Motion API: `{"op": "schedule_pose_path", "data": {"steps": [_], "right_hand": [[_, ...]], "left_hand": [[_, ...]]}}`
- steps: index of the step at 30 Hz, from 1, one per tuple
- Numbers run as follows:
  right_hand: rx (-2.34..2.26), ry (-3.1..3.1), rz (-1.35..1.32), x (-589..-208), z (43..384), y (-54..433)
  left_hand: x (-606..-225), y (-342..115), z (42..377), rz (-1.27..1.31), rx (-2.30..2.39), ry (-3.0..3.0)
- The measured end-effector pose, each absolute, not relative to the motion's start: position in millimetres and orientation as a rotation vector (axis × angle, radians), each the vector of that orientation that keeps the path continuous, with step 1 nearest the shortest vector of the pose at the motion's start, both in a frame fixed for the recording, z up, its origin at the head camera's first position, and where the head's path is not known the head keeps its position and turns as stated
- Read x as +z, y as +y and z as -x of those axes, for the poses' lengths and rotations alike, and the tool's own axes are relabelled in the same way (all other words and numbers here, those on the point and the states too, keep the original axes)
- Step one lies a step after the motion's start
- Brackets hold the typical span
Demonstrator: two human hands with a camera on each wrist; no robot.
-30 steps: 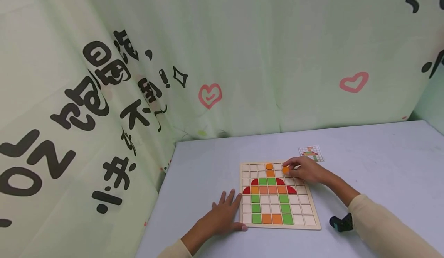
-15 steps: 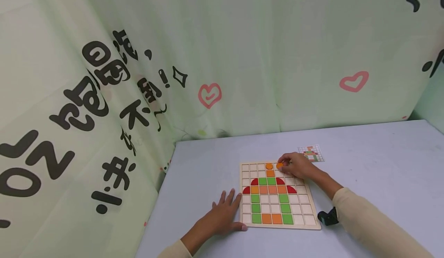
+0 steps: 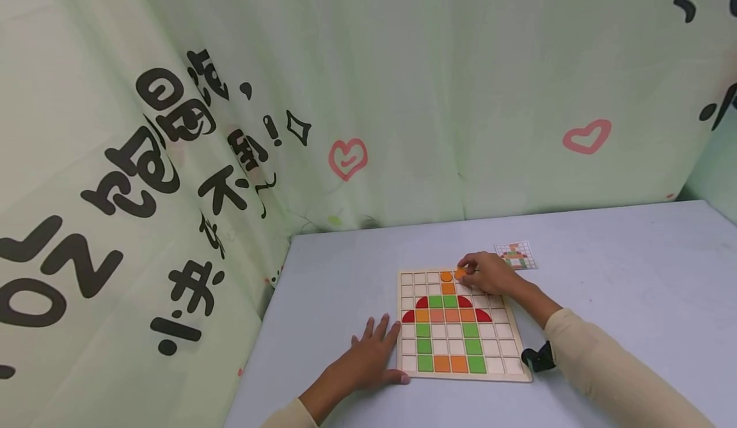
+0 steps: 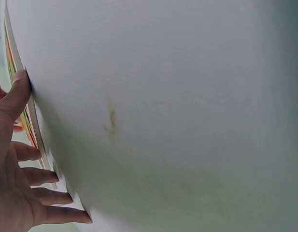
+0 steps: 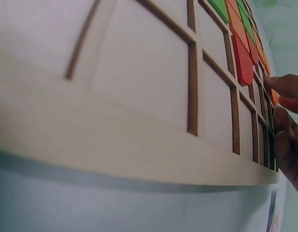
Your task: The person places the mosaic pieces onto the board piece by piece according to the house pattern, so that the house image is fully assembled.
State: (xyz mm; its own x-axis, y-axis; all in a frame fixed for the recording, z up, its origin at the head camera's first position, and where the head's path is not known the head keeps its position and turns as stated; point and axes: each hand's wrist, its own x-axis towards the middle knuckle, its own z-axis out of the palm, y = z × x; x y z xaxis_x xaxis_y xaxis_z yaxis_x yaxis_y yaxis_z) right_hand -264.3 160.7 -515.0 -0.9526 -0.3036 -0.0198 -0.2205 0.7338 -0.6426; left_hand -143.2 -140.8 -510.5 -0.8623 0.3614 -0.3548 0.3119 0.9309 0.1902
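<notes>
The wooden grid board [image 3: 469, 379] lies on the table with red, green and orange tiles in several of its squares. Between thumb and fingers, my right hand [image 3: 489, 273] pinches an orange tile [image 3: 460, 274] at the board's far row. Just left of that tile, an orange round tile [image 3: 446, 276] sits in its square. In the right wrist view, fingers [image 5: 290, 87] are at the board's far side, partly cut off by the frame. My left hand [image 3: 373, 354] is spread flat at the board's left edge; its thumb [image 4: 19, 92] touches the rim in the left wrist view.
A small printed card [image 3: 516, 255] with a coloured grid pattern lies beyond the board's far right corner. A black wrist device [image 3: 538, 357] hangs under the right sleeve, close to the board's right edge. A printed curtain [image 3: 403, 95] stands behind the pale table [image 3: 633, 287].
My right hand has moved left and slightly away along the far row, bringing the orange tile beside the orange round one. My left hand has stayed in place.
</notes>
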Motion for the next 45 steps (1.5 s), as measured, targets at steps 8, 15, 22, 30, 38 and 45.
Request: {"op": "schedule_pose_path", "data": {"steps": [8, 15, 22, 30, 38, 45], "right_hand": [[-1.010, 2.815, 0.437, -516, 264, 161], [-1.006, 2.826, 0.438, -517, 265, 162], [-0.998, 2.846, 0.431, -518, 264, 163], [-0.967, 2.845, 0.406, -510, 253, 165], [-0.824, 2.923, 0.462, -503, 231, 180], [-0.634, 3.113, 0.542, -489, 195, 203]], "left_hand": [[-512, -143, 142, -0.509, 0.164, 2.699], [-511, -143, 142, -0.510, 0.176, 2.703], [-509, -142, 141, -0.507, 0.190, 2.701], [-510, -142, 142, -0.487, 0.185, 2.696], [-511, -142, 142, -0.483, 0.178, 2.698], [-511, -149, 142, -0.517, 0.177, 2.677]]}}
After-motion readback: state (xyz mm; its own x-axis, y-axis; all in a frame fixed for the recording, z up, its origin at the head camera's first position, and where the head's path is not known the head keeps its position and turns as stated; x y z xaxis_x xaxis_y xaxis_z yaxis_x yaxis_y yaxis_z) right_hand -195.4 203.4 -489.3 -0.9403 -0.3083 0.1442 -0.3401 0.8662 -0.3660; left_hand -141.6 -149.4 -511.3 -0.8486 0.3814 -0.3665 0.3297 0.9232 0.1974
